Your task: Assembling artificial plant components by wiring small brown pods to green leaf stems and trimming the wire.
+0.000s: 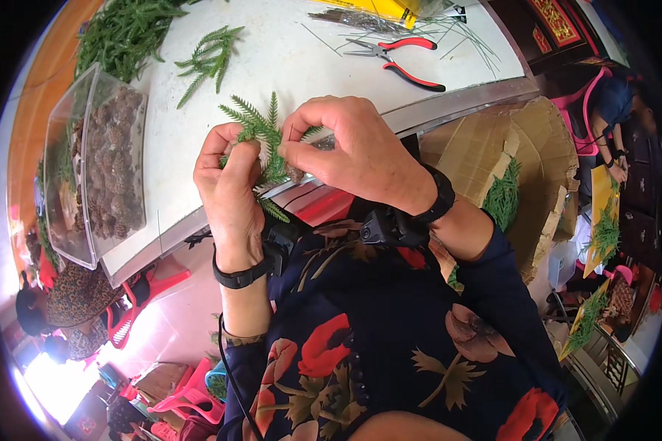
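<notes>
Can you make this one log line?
left hand: holds green feathery sprig | right hand: close beside sprig | white tabletop: red-black-handled metal pliers

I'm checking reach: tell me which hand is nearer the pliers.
Right: the right hand is below and left of the pliers in the picture; the left hand is lower, farther left.

The sprig (pixel 261 123) is green, the plier handles (pixel 413 43) red-and-black.

Left hand (pixel 229 182) curled, pinching; right hand (pixel 359 145) near it, curled inward.
</notes>
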A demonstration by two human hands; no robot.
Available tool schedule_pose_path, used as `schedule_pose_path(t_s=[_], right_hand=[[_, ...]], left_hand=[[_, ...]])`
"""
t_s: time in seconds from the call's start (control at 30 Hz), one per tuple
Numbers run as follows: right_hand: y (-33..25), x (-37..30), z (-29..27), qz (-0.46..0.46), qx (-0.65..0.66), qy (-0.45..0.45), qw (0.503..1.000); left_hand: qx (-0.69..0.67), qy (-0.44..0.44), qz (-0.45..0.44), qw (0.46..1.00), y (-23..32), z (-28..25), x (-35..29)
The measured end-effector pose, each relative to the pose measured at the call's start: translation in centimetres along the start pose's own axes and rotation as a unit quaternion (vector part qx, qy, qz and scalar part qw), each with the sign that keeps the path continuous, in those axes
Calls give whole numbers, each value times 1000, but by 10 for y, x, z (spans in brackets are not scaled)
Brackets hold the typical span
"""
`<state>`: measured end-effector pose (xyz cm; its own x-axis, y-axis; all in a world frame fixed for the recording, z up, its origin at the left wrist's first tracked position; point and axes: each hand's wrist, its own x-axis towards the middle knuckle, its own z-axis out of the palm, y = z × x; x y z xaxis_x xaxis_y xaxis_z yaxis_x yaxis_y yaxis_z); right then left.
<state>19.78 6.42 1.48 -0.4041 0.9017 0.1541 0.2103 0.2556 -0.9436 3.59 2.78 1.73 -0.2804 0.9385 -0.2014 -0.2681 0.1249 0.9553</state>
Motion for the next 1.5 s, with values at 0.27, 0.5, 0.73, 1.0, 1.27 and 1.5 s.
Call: schedule_pose_path(t_s=[0.27,0.5,0.73,1.0,1.27,1.5], right_hand=[[-5,-1,-2,17,-4,4,1000],[-8,-1,-2,22,-5,10,1000],[0,2,-1,0,-29,5,1000],[-8,-1,-1,49,5,19,999],[15,-5,14,-176,-96,106,974],[15,-25,28,-99,-24,99,990]], left_hand=[[0,-6,11,1000,-6,0,-1],[22,-2,30,999,-5,0,-3],[104,-2,56,993,-5,3,-8],[46,-22,29,998,-6,2,-15],[6,37,58,998,-14,6,-18],[-99,0,-10,995,-16,-3,-11]])
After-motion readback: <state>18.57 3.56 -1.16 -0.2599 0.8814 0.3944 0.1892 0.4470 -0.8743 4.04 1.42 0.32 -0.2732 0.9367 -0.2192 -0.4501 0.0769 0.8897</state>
